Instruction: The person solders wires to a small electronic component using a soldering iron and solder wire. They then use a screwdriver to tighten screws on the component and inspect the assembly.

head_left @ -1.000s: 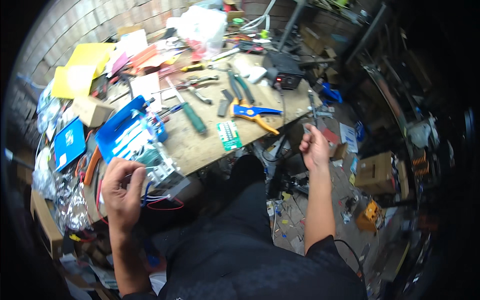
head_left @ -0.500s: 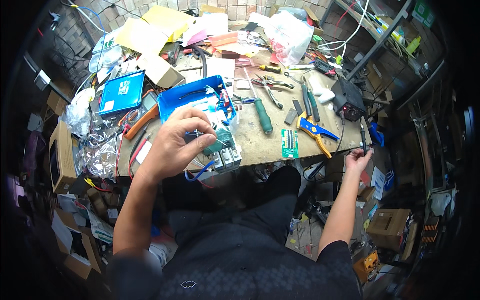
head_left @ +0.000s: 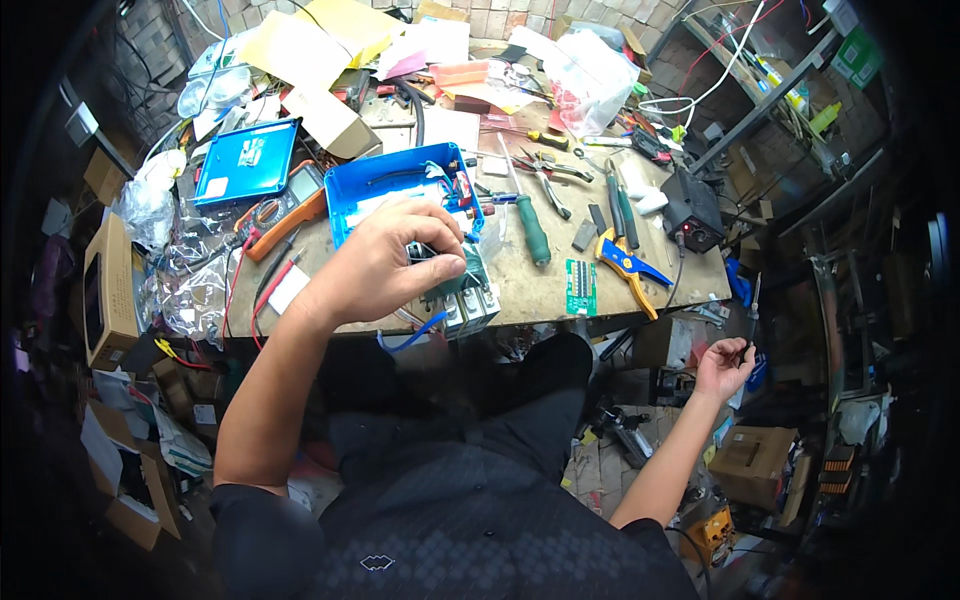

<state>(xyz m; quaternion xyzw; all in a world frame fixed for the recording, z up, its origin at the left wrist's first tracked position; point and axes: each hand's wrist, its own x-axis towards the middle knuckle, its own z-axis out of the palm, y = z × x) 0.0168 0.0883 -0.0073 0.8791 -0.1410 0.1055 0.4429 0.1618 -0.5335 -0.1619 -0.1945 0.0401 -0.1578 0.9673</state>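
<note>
One open blue box (head_left: 343, 200) seemingly holds a black cable (head_left: 396, 179).

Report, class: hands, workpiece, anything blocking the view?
Left hand near blue box; right hand gripping slim tool beyond table edge; green-and-white block partly hidden by left hand.

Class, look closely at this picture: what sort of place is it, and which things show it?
Probably an electronics repair workshop: a green circuit board, an orange multimeter and blue-and-yellow wire strippers lie on the cluttered bench.
</note>
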